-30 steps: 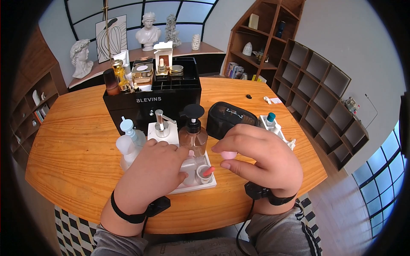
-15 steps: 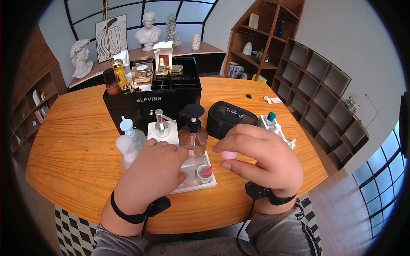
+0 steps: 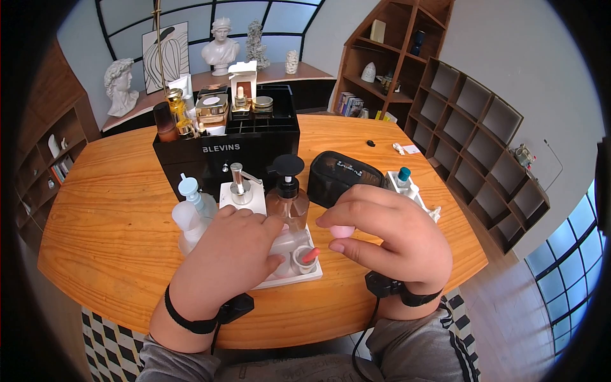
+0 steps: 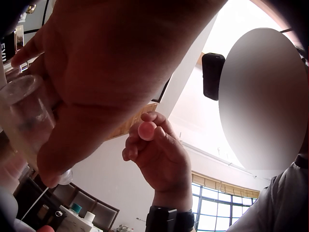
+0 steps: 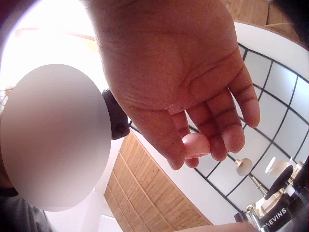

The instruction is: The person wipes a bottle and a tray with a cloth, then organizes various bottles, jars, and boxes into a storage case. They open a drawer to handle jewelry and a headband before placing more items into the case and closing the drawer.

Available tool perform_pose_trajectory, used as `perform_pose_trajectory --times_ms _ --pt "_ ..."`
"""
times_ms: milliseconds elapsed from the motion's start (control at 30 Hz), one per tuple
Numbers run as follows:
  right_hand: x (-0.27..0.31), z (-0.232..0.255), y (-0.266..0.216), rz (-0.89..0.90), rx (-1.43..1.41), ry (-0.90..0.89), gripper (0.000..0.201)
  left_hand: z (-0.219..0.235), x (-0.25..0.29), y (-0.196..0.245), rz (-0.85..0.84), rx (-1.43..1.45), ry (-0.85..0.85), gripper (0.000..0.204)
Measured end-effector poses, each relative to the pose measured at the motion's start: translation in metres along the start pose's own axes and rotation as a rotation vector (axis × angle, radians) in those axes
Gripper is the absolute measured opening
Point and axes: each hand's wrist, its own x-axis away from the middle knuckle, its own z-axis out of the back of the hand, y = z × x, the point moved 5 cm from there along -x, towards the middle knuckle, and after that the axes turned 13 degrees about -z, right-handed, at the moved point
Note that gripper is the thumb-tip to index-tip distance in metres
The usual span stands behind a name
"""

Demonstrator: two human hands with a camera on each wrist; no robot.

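My left hand [image 3: 267, 240] rests on the white tray [image 3: 307, 278] and grips a small clear bottle [image 3: 291, 240], which leans to the right. The left wrist view shows the same clear bottle [image 4: 23, 116] under the thumb and fingers of the left hand [image 4: 63, 111]. Just right of the tray, my right hand [image 3: 336, 234] hovers and pinches a small pink cap [image 3: 342, 231] between thumb and fingertips. Seen from the right wrist, the pink cap [image 5: 195, 145] sits at the fingertips. A small white cup [image 3: 303, 260] with a red tip stands on the tray between the hands.
Behind the hands stand an amber pump bottle [image 3: 287, 202], a white pump bottle [image 3: 242, 194] and frosted blue-capped bottles [image 3: 189, 207]. A black organiser [image 3: 229, 153] full of cosmetics and a black pouch [image 3: 344, 173] sit farther back. The wooden table's edge [image 3: 318, 318] is near.
The clear bottle in my left hand has tipped slightly to the right. The right hand with the pink cap has stayed still.
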Motion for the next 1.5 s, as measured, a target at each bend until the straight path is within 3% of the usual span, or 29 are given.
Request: perform_pose_trajectory --times_ms 1500 --pt "0.0002 0.0013 -0.0014 -0.040 0.035 -0.058 0.021 -0.0063 -0.0013 0.0024 -0.040 -0.026 -0.036 0.036"
